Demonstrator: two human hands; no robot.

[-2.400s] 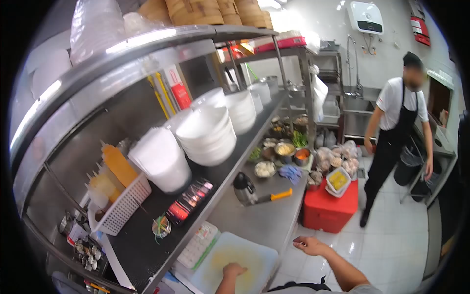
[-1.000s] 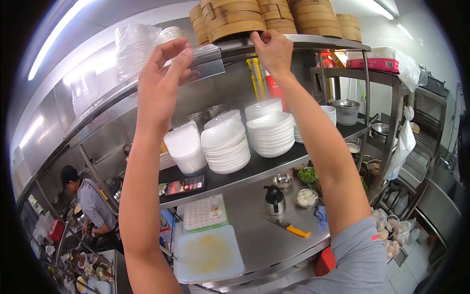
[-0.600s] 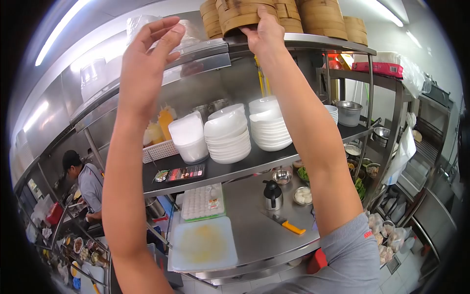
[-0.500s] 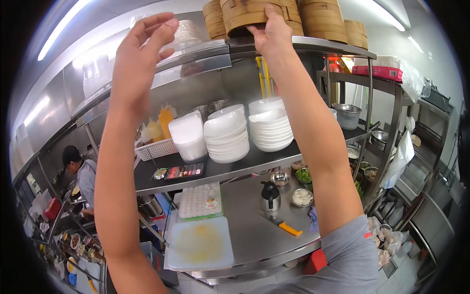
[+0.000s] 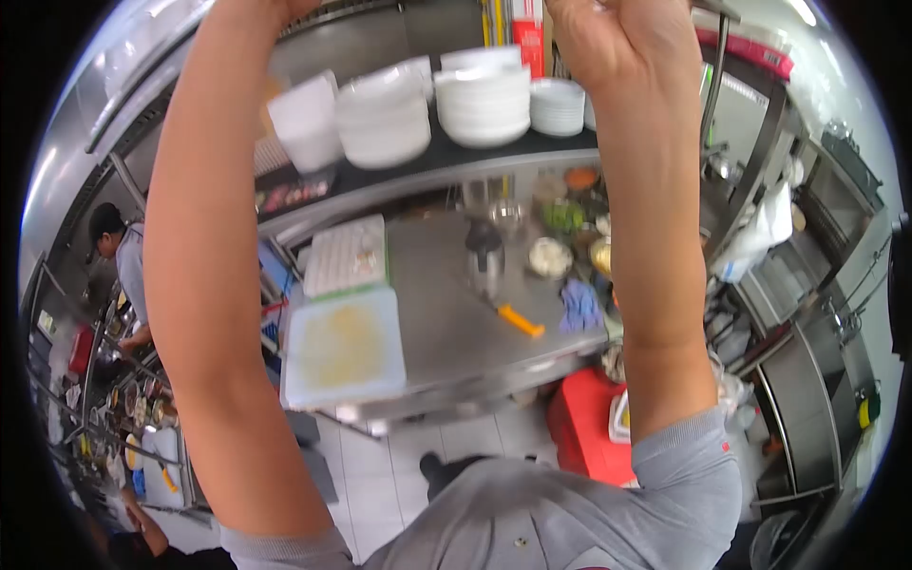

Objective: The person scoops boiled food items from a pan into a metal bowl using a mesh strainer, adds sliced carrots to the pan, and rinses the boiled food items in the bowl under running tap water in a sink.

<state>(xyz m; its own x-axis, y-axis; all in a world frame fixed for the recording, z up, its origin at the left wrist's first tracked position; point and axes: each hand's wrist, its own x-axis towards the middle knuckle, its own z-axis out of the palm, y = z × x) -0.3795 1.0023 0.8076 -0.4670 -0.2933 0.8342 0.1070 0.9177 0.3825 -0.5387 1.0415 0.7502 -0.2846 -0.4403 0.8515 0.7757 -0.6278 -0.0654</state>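
Observation:
Both arms reach up past the top edge. Of my left hand (image 5: 288, 9) only the lower part shows; its fingers are outside the frame. The palm and wrist of my right hand (image 5: 622, 40) are visible at the upper right, but its fingertips are cut off, so anything held is hidden. Between the arms, on a dark shelf, stand stacked white bowls (image 5: 385, 119), another tall white bowl stack (image 5: 483, 106) and a pile of plates (image 5: 559, 106). A white container (image 5: 306, 123) is nearest to my left forearm.
Below, a steel counter (image 5: 427, 313) holds a stained cutting board (image 5: 344, 347), an egg tray (image 5: 347, 256), a jug (image 5: 485, 261), an orange-handled knife (image 5: 521, 321) and a purple cloth (image 5: 580, 306). A red box (image 5: 581, 427) sits beneath. A co-worker (image 5: 128, 266) stands at left.
The view has tipped downward. The bamboo steamer that my right hand gripped and the top shelf have left the frame. Both hands now sit at the top edge.

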